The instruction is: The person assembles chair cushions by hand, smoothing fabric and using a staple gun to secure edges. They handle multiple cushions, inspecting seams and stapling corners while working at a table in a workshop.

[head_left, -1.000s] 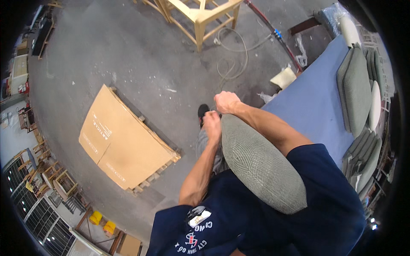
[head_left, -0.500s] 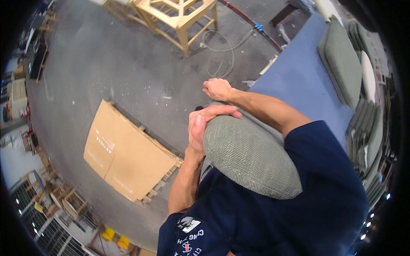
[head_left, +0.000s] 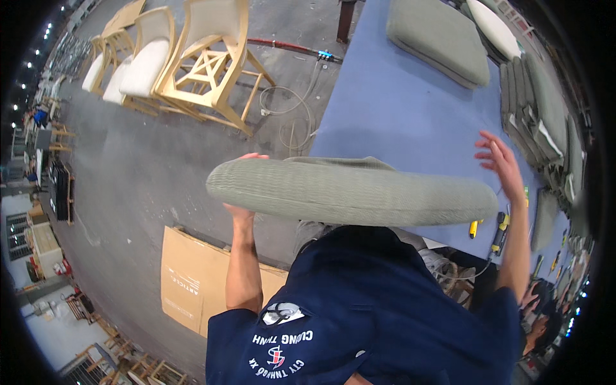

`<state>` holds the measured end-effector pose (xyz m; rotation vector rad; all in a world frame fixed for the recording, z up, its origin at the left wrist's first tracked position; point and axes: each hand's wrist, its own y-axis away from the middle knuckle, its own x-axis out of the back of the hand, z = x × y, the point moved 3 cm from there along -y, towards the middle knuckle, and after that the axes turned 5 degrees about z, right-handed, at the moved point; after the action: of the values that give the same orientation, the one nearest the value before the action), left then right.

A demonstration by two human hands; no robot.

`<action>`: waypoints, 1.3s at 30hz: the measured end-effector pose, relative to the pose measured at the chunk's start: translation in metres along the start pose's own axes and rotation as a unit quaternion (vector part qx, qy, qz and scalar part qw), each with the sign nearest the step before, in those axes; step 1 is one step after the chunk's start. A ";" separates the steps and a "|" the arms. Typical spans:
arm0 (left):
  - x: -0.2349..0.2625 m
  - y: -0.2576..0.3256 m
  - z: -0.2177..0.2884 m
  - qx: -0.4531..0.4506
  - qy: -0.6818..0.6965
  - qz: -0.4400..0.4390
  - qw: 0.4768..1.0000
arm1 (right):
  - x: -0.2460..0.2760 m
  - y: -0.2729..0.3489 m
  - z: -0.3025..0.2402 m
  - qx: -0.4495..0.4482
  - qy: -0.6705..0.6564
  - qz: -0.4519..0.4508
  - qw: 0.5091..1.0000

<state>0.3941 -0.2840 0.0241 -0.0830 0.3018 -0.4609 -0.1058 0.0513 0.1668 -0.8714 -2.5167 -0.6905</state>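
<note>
In front of my chest a grey-green upholstered seat cushion point(head_left: 353, 192) is held up edge-on, its long side running left to right. My left hand point(head_left: 240, 210) grips its left end; the palm is behind the cushion, with fingertips showing above and part of the hand below. Away from the cushion's right end, my right hand point(head_left: 499, 162) is raised above the blue table with its fingers apart and nothing in it. A loose fold of fabric shows along the cushion's far top edge.
The blue-covered table point(head_left: 385, 122) carries stacked grey-green cushions point(head_left: 439, 42), a white cushion point(head_left: 493, 29), a yellow-handled tool point(head_left: 500, 232) and a yellow cutter point(head_left: 473, 229). Wooden chairs point(head_left: 212, 70) stand ahead left, near an air hose point(head_left: 301, 106). Flat cardboard point(head_left: 192, 282) lies at left.
The cushion has swung from upright against my body to lying across in front of me. My right hand has let go and moved right. My view has turned toward the table.
</note>
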 end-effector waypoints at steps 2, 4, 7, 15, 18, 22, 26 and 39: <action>0.003 0.003 -0.002 0.016 0.027 0.020 0.999 | -0.035 0.024 0.060 0.054 -0.219 0.002 0.974; 0.001 0.007 0.001 0.013 -0.010 0.023 1.000 | -0.101 0.040 0.070 0.080 -0.282 0.049 0.955; 0.009 0.012 0.003 -0.008 -0.032 0.017 0.999 | -0.150 0.047 0.073 0.067 -0.511 0.025 0.857; -0.057 -0.027 0.046 -0.070 0.000 -0.017 0.997 | -0.075 0.042 0.093 0.191 -0.484 0.228 0.823; -0.135 -0.047 0.079 -0.128 -0.053 -0.039 0.990 | -0.028 0.031 0.101 0.263 -0.404 0.376 0.791; -0.201 -0.074 0.080 -0.095 0.124 -0.116 0.981 | 0.014 0.046 0.029 0.227 -0.460 0.400 0.760; -0.227 -0.059 0.032 -0.133 0.005 -0.190 0.973 | -0.017 0.059 0.081 0.087 -0.494 0.564 0.656; -0.219 -0.032 0.002 -0.066 0.044 -0.280 0.957 | -0.083 0.116 -0.010 0.206 0.013 0.713 0.670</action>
<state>0.1943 -0.2140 0.0890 -0.2838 0.3968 -1.0095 0.0324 0.0873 0.1706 -2.0535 -1.0923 0.3940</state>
